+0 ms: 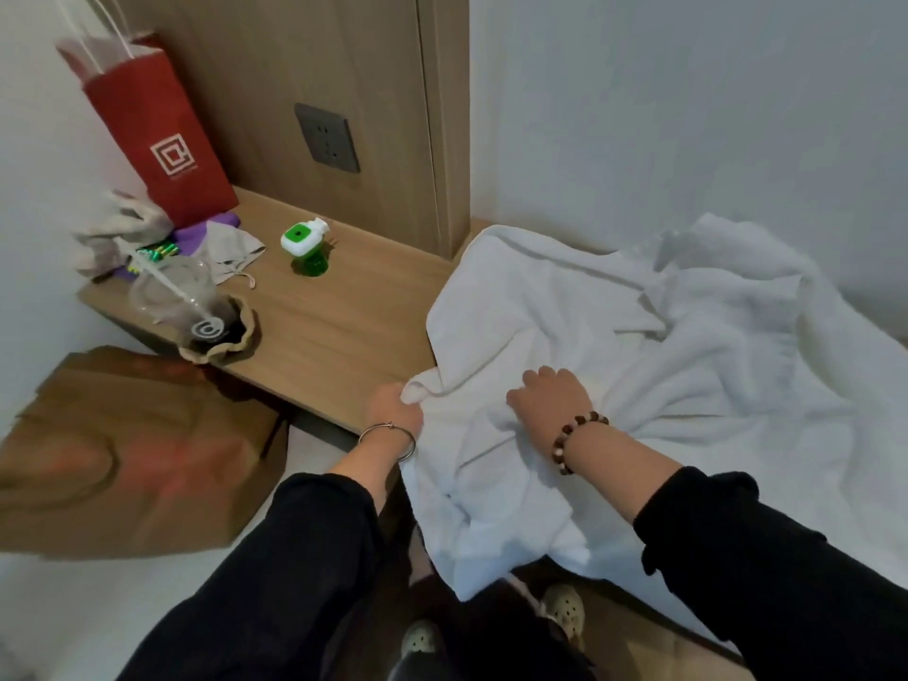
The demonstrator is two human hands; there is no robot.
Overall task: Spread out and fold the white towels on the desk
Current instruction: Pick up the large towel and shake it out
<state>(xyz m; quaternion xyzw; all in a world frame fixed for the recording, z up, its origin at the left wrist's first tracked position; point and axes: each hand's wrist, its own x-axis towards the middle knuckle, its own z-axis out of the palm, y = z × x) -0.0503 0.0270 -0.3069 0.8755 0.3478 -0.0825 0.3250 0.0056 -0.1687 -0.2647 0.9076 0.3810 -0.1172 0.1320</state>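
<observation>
rumpled white terry towel (565, 307) draped over right end of the wood-grain desk (344, 331), edge hanging off | left hand (393, 405) pinches its corner fold | right hand (553, 398) curled into bunched cloth

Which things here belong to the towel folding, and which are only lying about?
For the job: white towels, desk, left hand, right hand.
Lying about: red paper bag, plastic cup, green plug-in device, brown paper bag.
</observation>
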